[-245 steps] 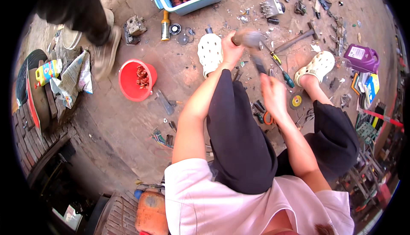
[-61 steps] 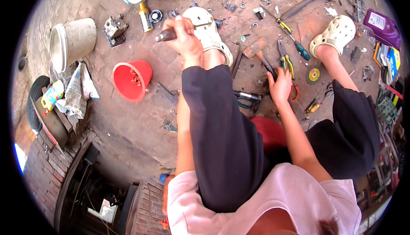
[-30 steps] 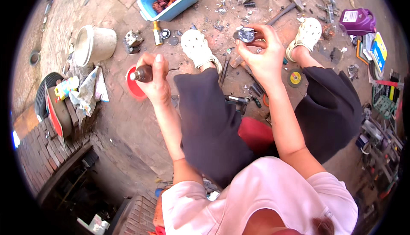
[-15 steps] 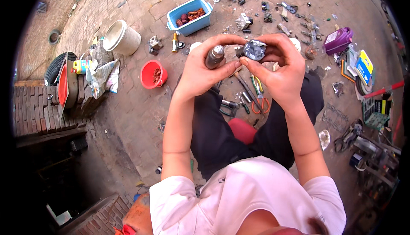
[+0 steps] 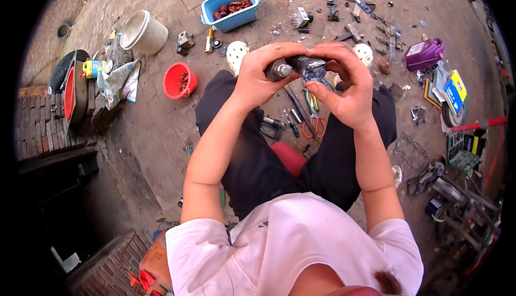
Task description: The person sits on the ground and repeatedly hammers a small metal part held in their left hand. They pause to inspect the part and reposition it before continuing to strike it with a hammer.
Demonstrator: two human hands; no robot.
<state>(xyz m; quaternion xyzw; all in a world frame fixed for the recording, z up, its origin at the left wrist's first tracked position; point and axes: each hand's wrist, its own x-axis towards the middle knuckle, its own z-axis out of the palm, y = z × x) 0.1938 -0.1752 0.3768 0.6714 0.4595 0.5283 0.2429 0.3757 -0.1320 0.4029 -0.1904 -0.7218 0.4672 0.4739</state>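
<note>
Well apart a second ago, the left hand (image 5: 259,75), fingers curled around a dark tool handle (image 5: 280,70), and the right hand (image 5: 352,83), fingers gripping a dark round part (image 5: 313,71), are now close together above the floor (image 5: 148,145), bringing handle and part within working reach.

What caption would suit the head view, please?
Left hand gripping a dark tool handle beside a dark part in the right hand, above a parts-strewn floor.
</note>
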